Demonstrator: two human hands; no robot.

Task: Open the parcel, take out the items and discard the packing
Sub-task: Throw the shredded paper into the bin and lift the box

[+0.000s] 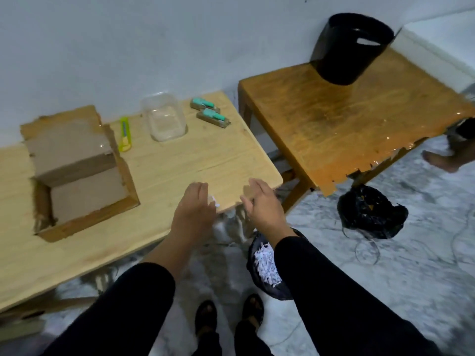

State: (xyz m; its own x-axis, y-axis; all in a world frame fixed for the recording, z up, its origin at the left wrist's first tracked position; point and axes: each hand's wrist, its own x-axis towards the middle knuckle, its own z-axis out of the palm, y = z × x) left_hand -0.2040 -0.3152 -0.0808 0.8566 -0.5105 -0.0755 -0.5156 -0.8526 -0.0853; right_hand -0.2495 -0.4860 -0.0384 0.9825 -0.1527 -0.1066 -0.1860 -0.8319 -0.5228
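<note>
- Two hands are seen in the head view, held just above the front right corner of the pale wooden counter, both in black sleeves.
- The left hand is seen with fingers loosely bent, and small white scraps of shredded paper are seen at its fingertips; whether they are pinched or merely touched cannot be told.
- The right hand is held with fingers relaxed and slightly spread over the counter's corner edge; nothing is seen gripped in it.
- The opened cardboard parcel is placed near the left end of the counter, its flaps folded out and its brown inside exposed.
- A yellow-green utility knife is laid just beside the parcel's right side, toward the back edge.
- A clear plastic container is set near the back edge, right of the knife.
- Two small teal items on brown card backing are laid near the back right corner.
- On the floor below the front right corner, a black bag-lined bin is partly hidden by the right forearm; white shredded paper filling is seen inside it.
- A darker orange-brown wooden table is set to the right, with a black bucket at its back edge.
- A crumpled black plastic bag is seen on the floor beside that table's front edge.
</note>
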